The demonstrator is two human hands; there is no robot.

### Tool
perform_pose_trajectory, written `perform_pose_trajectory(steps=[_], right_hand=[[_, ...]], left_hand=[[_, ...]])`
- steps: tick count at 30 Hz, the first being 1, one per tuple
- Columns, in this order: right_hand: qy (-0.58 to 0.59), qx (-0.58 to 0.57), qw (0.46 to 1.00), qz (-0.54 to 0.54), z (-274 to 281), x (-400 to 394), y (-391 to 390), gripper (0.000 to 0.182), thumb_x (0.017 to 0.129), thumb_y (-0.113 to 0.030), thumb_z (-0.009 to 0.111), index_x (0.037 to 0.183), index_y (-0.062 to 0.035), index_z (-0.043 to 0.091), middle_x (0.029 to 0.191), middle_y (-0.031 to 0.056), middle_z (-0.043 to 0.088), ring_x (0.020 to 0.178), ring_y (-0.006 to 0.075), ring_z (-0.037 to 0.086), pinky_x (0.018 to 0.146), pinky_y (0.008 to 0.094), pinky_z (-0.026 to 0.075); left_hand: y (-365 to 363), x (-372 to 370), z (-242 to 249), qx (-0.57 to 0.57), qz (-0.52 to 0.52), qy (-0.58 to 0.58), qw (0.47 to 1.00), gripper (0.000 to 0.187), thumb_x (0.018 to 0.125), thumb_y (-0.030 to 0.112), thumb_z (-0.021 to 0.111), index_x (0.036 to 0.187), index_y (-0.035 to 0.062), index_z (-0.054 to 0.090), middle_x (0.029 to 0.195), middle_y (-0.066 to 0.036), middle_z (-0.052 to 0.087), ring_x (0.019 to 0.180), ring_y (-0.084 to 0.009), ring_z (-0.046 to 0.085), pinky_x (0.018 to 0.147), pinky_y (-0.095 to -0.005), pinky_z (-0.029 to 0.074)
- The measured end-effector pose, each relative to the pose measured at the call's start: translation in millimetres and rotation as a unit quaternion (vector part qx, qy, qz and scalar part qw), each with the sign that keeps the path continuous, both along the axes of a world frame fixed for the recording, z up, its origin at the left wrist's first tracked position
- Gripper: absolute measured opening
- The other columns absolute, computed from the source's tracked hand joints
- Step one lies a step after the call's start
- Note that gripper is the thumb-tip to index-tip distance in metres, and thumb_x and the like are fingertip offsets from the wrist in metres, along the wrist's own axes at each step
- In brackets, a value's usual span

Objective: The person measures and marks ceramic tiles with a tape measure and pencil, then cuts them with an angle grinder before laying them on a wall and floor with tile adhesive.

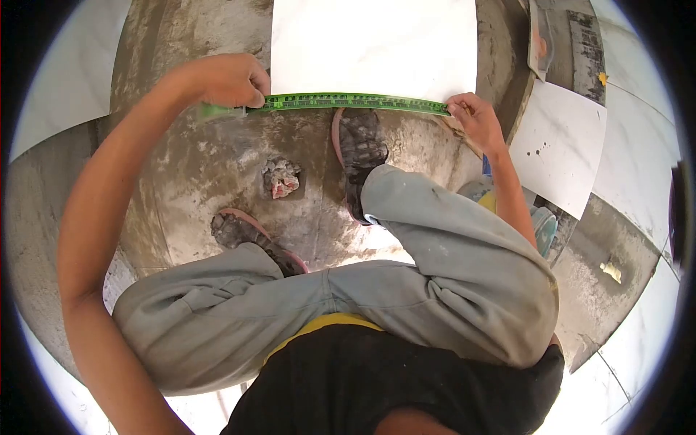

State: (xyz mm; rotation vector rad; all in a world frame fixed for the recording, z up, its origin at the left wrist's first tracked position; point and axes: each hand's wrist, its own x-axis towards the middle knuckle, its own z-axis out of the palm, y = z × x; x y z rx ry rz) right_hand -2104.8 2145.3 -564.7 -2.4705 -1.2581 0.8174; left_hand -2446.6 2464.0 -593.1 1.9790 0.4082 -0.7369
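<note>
A green measuring tape (355, 101) is stretched along the near edge of a large white tile (373, 47). My left hand (235, 81) is closed on the tape's left end, by the tile's near left corner. Part of a green object shows blurred below that hand. At the near right corner, the fingers of my right hand (473, 118) pinch the tape's other end.
My shoes (362, 141) rest on the rough grey floor (188, 174), with a crumpled lump (281, 178) between them. To the right lie a speckled white tile piece (560, 145), a trowel-like tool (540, 40) and a partly hidden container (544, 228). Laid tiles (638, 167) border the floor.
</note>
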Motion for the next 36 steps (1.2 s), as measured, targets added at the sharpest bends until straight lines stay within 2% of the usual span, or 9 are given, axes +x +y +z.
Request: perform_pose_trajectory(steps=[10,15,17,20,24,26,29,32,36], right_hand=[[0.075,-0.035,0.995,-0.057,1.1,-3.5,4.5,0.024,0.089,-0.026,0.070,0.102,-0.0058,0.072,0.078,-0.0001,0.062,0.071,0.0093,0.052,0.065,0.0260,0.043],[0.104,-0.012,0.991,-0.080,12.0,-13.5,9.1,0.021,0.091,-0.022,0.069,0.101,-0.0047,0.072,0.078,-0.0015,0.062,0.070,0.0088,0.053,0.064,0.0257,0.043],[0.137,0.087,0.968,-0.192,22.5,-15.5,10.6,0.032,0.097,-0.030,0.060,0.100,0.0004,0.070,0.075,0.0008,0.060,0.066,0.0109,0.053,0.063,0.0278,0.044],[0.217,0.189,0.924,-0.252,28.9,-3.2,5.8,0.048,0.102,-0.039,0.047,0.098,0.0041,0.068,0.076,0.0036,0.060,0.063,0.0115,0.055,0.063,0.0275,0.046],[0.222,0.026,0.953,-0.204,37.6,23.6,-19.4,0.060,0.102,-0.049,0.041,0.099,0.0047,0.066,0.079,0.0060,0.062,0.064,0.0126,0.057,0.065,0.0259,0.049],[0.197,0.122,0.939,-0.254,35.3,-1.4,-17.1,0.048,0.099,-0.043,0.052,0.098,0.0029,0.066,0.079,0.0061,0.062,0.067,0.0127,0.060,0.068,0.0242,0.050],[0.190,0.159,0.930,-0.271,28.4,-17.3,-15.5,0.032,0.094,-0.030,0.062,0.098,0.0019,0.065,0.077,0.0068,0.064,0.070,0.0131,0.062,0.069,0.0245,0.051],[0.184,0.149,0.944,-0.231,19.3,-12.8,-22.9,0.019,0.089,-0.016,0.064,0.098,0.0012,0.066,0.081,0.0080,0.066,0.074,0.0130,0.064,0.070,0.0259,0.053],[0.185,0.169,0.949,-0.190,18.6,-14.7,-23.4,0.016,0.086,-0.012,0.062,0.091,0.0022,0.067,0.081,0.0091,0.068,0.075,0.0147,0.066,0.071,0.0282,0.054]], left_hand=[[-3.5,1.0,0.8,0.004,0.012,-0.017,1.000,0.019,0.078,0.013,0.066,0.092,-0.0005,0.071,0.079,-0.009,0.069,0.072,-0.0179,0.062,0.069,-0.0344,0.049],[-6.6,0.6,6.9,0.009,0.029,-0.025,0.999,0.011,0.076,0.009,0.063,0.077,-0.0010,0.067,0.065,-0.005,0.061,0.060,-0.0148,0.055,0.060,-0.0334,0.045],[-8.2,-0.7,4.8,0.011,0.038,-0.031,0.999,0.011,0.075,0.009,0.063,0.076,-0.0011,0.066,0.064,-0.005,0.059,0.059,-0.0144,0.054,0.059,-0.0330,0.045],[-7.8,-0.1,6.9,0.012,0.040,-0.029,0.999,0.011,0.075,0.009,0.063,0.075,-0.0014,0.065,0.063,-0.005,0.058,0.058,-0.0144,0.053,0.058,-0.0327,0.044],[-4.9,-0.6,-5.3,0.011,0.017,-0.045,0.999,0.011,0.075,0.009,0.063,0.075,-0.0018,0.065,0.064,-0.007,0.060,0.058,-0.0159,0.053,0.058,-0.0337,0.044],[-5.9,-1.1,-6.5,0.012,0.028,-0.036,0.999,0.011,0.075,0.009,0.063,0.075,-0.0021,0.066,0.065,-0.008,0.061,0.058,-0.0165,0.054,0.058,-0.0347,0.044],[-4.9,0.8,-6.8,0.024,0.021,-0.015,0.999,0.013,0.074,0.010,0.063,0.075,-0.0030,0.066,0.066,-0.010,0.062,0.059,-0.0174,0.054,0.058,-0.0364,0.044],[-0.1,3.6,-6.6,0.054,-0.061,-0.057,0.995,0.016,0.072,0.011,0.061,0.073,-0.0047,0.063,0.063,-0.013,0.058,0.059,-0.0188,0.054,0.059,-0.0373,0.044],[-7.8,-1.6,-9.0,0.037,-0.006,-0.167,0.985,0.019,0.073,0.012,0.058,0.064,-0.0047,0.054,0.060,-0.016,0.052,0.053,-0.0224,0.047,0.055,-0.0376,0.041]])
